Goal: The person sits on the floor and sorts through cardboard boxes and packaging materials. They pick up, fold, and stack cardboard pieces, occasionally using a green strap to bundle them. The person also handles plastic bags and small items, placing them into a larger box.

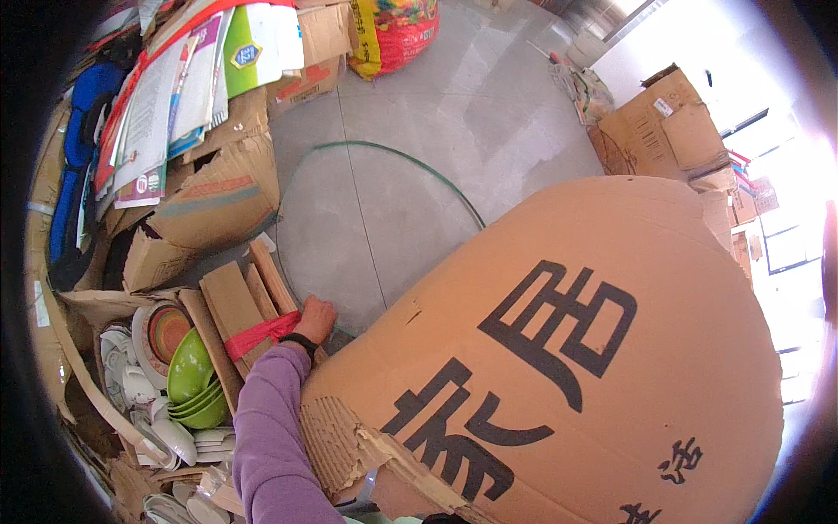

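Note:
My left hand (317, 319), below a purple sleeve and a dark wristband, is at the left edge of a large curved cardboard sheet (589, 262) with printed black characters. Its fingers look curled; what they grip, if anything, is hidden. Beside it lies a stack of cardboard strips (229, 301) wrapped with red tape or ribbon (262, 334). A thin green strap (419, 162) curves across the floor towards the hand and the sheet. The sheet's torn lower edge (419, 462) shows at the bottom. My right hand is not in view.
At left, a carton holds green bowls (196, 373) and white dishes (173, 442). Above stand a worn carton (216, 209) and flattened printed packaging (150, 124). A red and yellow bag (399, 36) is on the grey floor (366, 111). More cardboard boxes (661, 124) stand at upper right.

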`<state>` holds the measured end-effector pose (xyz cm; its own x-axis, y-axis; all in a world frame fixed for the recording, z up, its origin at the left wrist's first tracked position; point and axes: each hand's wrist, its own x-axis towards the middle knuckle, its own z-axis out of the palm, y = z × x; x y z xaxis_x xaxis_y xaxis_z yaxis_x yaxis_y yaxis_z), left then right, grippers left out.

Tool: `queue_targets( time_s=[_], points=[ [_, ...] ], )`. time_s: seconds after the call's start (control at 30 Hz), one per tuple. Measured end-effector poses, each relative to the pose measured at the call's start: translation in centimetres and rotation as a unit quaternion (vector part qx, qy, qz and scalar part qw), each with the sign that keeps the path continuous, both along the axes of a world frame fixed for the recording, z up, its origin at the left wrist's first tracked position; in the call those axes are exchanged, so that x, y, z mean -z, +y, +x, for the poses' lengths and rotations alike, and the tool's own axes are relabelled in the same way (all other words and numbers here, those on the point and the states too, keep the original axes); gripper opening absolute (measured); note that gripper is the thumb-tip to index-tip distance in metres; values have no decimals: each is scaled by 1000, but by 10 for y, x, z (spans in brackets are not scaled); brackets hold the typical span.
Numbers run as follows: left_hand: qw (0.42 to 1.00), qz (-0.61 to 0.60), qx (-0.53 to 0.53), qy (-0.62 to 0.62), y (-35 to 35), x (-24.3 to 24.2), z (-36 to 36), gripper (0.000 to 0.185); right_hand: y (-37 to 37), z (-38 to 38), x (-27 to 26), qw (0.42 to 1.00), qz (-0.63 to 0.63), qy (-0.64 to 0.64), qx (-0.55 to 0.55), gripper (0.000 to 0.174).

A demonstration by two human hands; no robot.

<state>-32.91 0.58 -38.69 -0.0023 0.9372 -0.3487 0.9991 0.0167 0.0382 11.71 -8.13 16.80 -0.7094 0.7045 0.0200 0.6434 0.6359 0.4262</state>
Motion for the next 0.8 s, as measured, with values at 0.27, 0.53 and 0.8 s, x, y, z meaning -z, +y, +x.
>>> queue_targets(
  time_s=[0.27,0.53,0.8],
  points=[
    [975,194,-83,-64,13,-98,-29,5,4,8,17,999,27,37,9,19],
    [939,319,66,115,14,-241,-108,9,-4,13,25,995,-18,96,26,30],
    [872,417,156,204,28,-378,-86,9,-9,33,49,992,33,124,-3,32]
  ],
)
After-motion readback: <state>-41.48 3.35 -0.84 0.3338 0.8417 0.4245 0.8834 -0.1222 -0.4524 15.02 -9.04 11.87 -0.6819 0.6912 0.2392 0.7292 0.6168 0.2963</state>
